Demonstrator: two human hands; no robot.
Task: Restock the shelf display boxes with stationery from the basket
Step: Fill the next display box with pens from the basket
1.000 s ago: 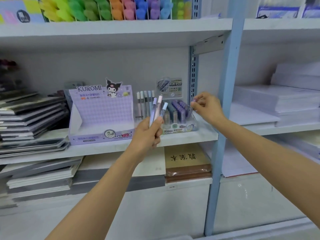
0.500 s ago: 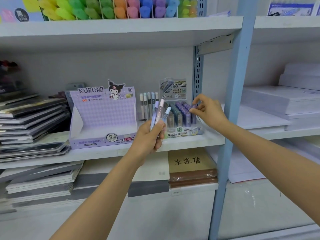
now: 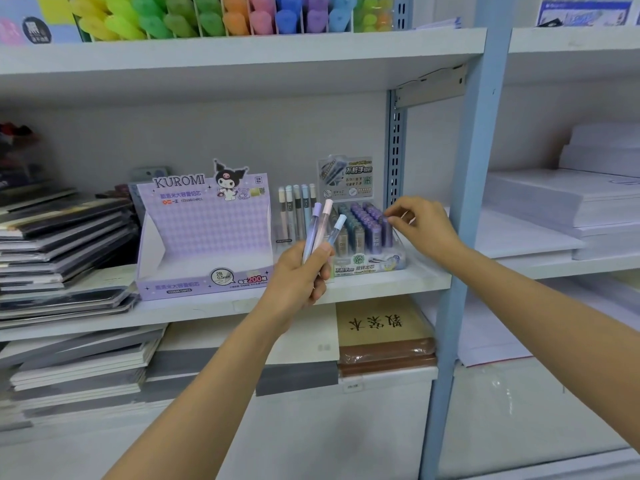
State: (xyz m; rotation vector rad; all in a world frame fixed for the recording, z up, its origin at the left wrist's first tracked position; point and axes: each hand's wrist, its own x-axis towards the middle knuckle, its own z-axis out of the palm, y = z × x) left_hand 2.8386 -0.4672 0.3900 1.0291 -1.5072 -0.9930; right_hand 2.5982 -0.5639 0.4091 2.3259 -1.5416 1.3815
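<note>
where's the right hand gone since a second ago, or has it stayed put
Yes, slightly: the right hand has sunk left, away from the blue shelf post, toward the clear display box.

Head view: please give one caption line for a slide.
Left hand grips three pastel tubes; right hand reaches the purple tubes in the clear display box.

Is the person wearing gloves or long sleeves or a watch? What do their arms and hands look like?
No gloves. The left grip and the right grip are just bare hands, and I can't see any rings. The left forearm and the right forearm are bare too, with no sleeve, watch or bracelet showing up to the edge of the picture.
</note>
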